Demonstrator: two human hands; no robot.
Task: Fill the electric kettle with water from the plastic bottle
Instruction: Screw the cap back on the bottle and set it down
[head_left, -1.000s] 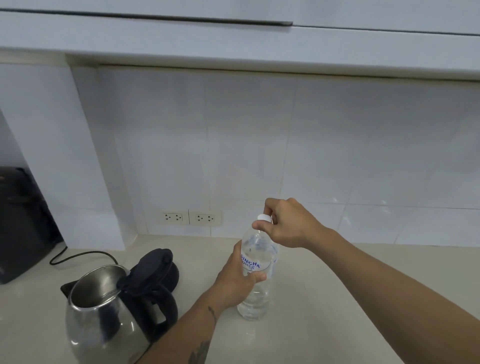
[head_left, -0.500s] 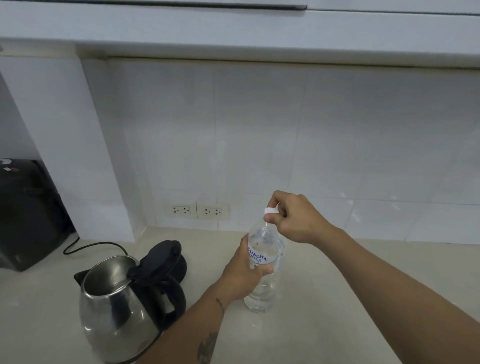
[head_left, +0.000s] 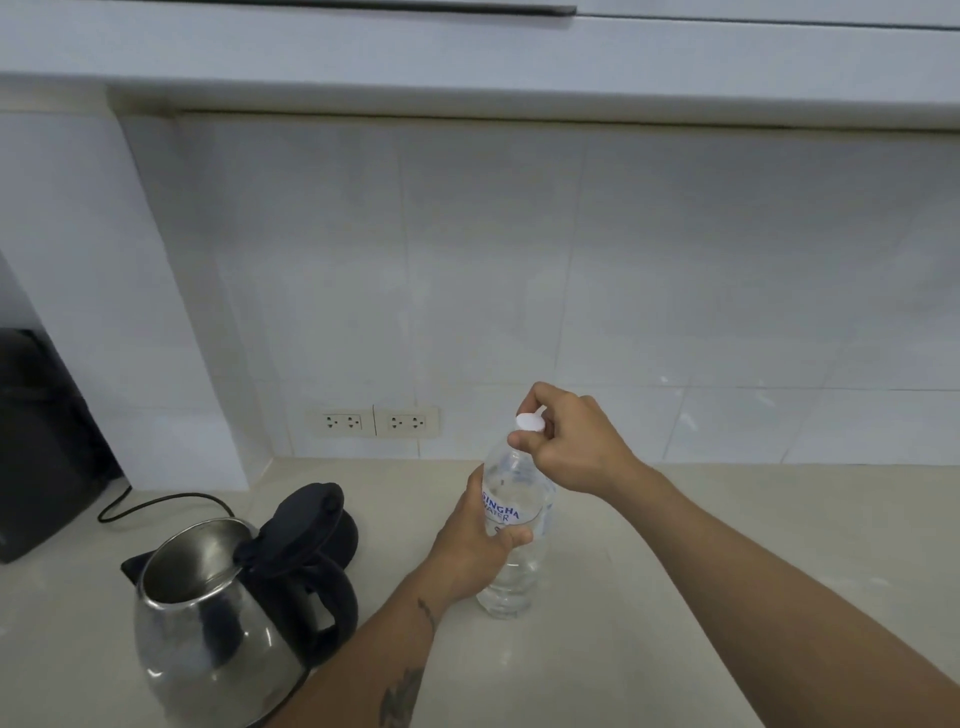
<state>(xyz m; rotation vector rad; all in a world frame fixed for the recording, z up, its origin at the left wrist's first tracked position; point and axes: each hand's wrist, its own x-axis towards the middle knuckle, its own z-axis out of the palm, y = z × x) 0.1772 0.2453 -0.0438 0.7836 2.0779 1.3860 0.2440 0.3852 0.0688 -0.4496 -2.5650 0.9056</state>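
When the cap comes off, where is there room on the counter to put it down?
Bare counter lies right of the plastic bottle, between the right hand holding the cap and the wall. Another bare patch lies below the outlets. It is crowded on the left, by the kettle, its cord and the left hand.

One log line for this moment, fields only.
phase: uncapping | left hand: holds bottle upright | right hand: pinches cap | kettle: lid open

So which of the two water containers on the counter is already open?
The steel electric kettle: its black lid is flipped up. The clear plastic bottle still has its white cap on.
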